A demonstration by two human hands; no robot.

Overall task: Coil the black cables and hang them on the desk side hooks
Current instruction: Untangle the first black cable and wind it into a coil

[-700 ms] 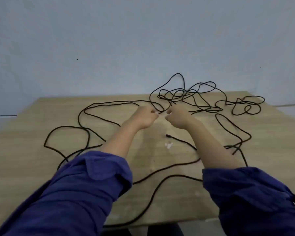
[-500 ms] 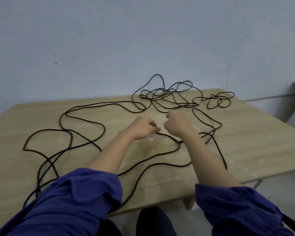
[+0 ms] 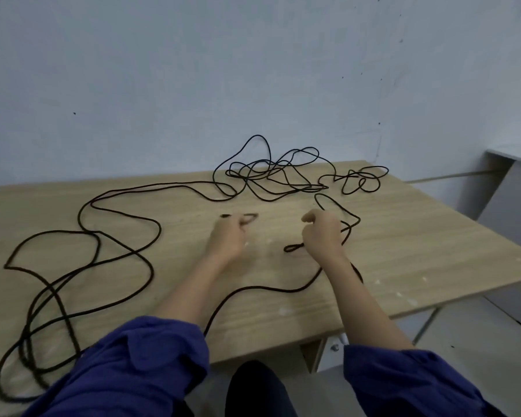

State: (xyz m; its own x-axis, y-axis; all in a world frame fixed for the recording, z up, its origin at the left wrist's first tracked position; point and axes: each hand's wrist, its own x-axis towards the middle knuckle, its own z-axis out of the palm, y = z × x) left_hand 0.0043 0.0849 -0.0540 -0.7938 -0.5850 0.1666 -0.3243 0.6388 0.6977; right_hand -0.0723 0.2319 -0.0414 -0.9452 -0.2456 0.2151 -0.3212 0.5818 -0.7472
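Observation:
A long black cable sprawls in loose loops over the wooden desk, with a tangle near the back edge by the wall. My left hand grips a small loop of the cable near its end, which sticks out past the fingers. My right hand is curled round another stretch of the cable; a short bend shows below it and the run continues back under my wrist. No hooks are visible.
The desk's right edge drops to the floor, with a metal leg below. A grey cabinet stands at the far right. A blue wall closes the back. More cable loops lie at the near left.
My hands have moved apart, left going left and right going right, drawing the cable out between them. The view has shifted slightly.

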